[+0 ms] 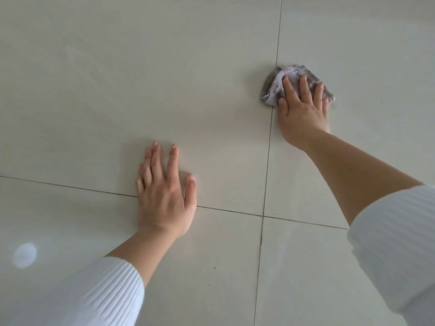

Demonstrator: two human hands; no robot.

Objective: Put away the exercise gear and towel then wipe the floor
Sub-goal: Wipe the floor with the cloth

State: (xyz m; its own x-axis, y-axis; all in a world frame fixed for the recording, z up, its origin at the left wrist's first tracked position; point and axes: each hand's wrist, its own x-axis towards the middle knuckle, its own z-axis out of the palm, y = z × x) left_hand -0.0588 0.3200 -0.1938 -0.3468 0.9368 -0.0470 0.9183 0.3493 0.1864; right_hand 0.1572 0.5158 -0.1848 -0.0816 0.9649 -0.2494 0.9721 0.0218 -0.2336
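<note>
**Cloth [293, 72] pressed to floor [141, 78] under right grip [303, 114]**

A crumpled grey-lilac cloth is seen at upper right on the pale tiled floor, lying across a grout line. It is held down by the right grip, whose fingers are spread straight over its near part; its far edge and left side are left uncovered. The left grip [164, 196] is laid flat on the floor, fingers straight, well apart from the cloth. White ribbed sleeves [94, 295] are worn.
</note>
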